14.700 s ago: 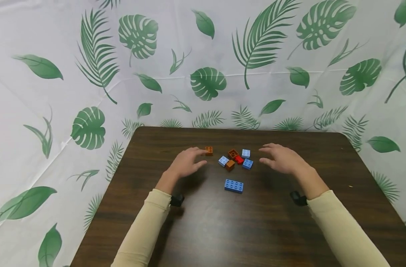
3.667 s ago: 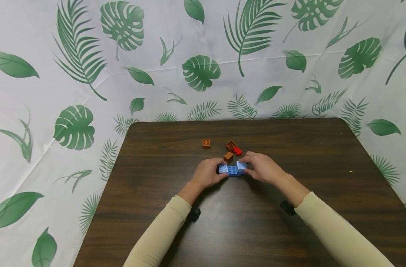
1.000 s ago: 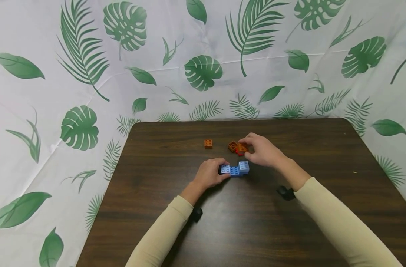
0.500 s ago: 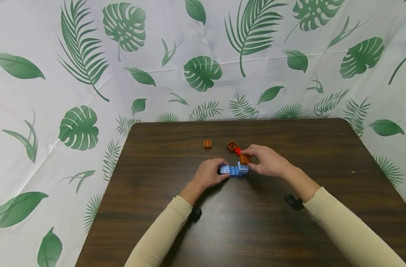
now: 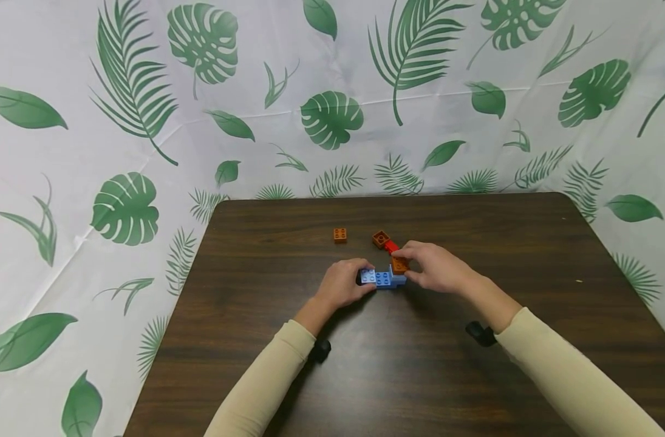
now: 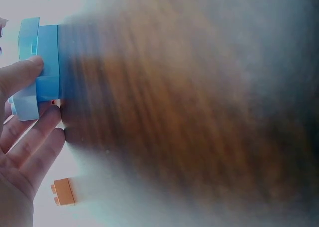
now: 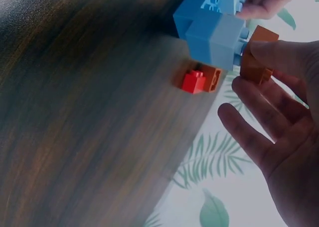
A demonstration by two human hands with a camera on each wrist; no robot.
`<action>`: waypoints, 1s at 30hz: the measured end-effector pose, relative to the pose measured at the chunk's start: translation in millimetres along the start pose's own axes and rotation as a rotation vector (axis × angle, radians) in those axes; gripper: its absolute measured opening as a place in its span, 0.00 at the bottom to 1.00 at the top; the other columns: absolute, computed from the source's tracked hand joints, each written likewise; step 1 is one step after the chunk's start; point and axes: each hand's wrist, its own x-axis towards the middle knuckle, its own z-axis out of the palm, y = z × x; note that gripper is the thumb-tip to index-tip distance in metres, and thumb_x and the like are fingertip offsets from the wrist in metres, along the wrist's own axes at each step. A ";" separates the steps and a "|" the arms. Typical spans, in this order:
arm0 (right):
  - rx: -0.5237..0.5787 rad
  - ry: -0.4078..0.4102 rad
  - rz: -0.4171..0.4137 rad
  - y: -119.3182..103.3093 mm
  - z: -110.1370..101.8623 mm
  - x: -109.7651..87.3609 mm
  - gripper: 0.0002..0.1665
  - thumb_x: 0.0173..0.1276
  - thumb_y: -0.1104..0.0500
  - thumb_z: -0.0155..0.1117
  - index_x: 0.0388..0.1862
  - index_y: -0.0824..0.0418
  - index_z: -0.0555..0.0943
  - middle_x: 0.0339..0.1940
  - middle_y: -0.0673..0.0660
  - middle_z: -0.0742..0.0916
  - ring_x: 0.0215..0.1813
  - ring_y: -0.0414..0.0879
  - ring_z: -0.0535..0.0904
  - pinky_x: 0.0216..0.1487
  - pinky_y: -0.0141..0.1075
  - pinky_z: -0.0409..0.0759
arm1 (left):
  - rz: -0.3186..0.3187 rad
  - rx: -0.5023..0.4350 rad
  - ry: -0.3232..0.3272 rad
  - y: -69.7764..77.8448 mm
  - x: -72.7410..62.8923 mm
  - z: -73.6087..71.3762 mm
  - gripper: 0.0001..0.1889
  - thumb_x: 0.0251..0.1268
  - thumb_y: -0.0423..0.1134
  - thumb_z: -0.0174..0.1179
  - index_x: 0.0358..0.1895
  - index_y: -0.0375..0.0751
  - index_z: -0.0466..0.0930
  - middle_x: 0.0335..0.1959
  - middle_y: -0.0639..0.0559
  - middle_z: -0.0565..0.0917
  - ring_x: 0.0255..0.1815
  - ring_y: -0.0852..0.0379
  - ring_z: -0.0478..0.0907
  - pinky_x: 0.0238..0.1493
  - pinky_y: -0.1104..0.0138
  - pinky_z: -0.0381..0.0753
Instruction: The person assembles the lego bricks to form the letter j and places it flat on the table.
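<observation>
My left hand [image 5: 340, 284] pinches the left end of several joined blue toy bricks, where a light-blue brick [image 5: 368, 276] sits on a long blue brick [image 5: 383, 279]. On the right end rises a stack topped by another light-blue brick [image 7: 225, 41]. Between thumb and fingers, my right hand [image 5: 438, 267] pinches an orange brick [image 7: 256, 62] over that stack. In the right wrist view, studs still show between the orange brick and the light-blue top. The left wrist view shows my thumb against the joined blue bricks [image 6: 48, 62].
Behind the stack, a small red brick [image 5: 391, 246] touches an orange brick [image 5: 381, 238] lying studs down. Another orange brick [image 5: 340, 235] stands apart to the left. The dark wooden table [image 5: 387, 376] ends at a leaf-patterned cloth [image 5: 277, 158].
My right hand has brought the orange brick from beside the red brick towards me, over the light-blue stack. My left hand keeps its hold. Earlier, the blue bricks lay separate.
</observation>
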 end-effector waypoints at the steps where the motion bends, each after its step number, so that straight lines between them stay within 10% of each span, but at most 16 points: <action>1: -0.004 0.000 -0.001 0.0 0.3 0.2 0.28 0.64 0.62 0.70 0.64 0.60 0.78 0.50 0.54 0.82 0.48 0.50 0.80 0.53 0.49 0.78 | -0.001 0.000 -0.001 -0.1 0.1 0.0 0.18 0.57 0.52 0.71 0.48 0.50 0.84 0.45 0.58 0.85 0.40 0.63 0.79 0.44 0.65 0.78; 30: 0.005 0.000 0.009 2.0 4.5 1.5 0.27 0.62 0.62 0.72 0.62 0.56 0.81 0.41 0.50 0.80 0.38 0.48 0.77 0.42 0.40 0.78 | -0.010 -0.015 -0.001 -1.3 0.1 2.6 0.18 0.57 0.52 0.71 0.48 0.50 0.84 0.44 0.58 0.85 0.40 0.62 0.79 0.44 0.64 0.78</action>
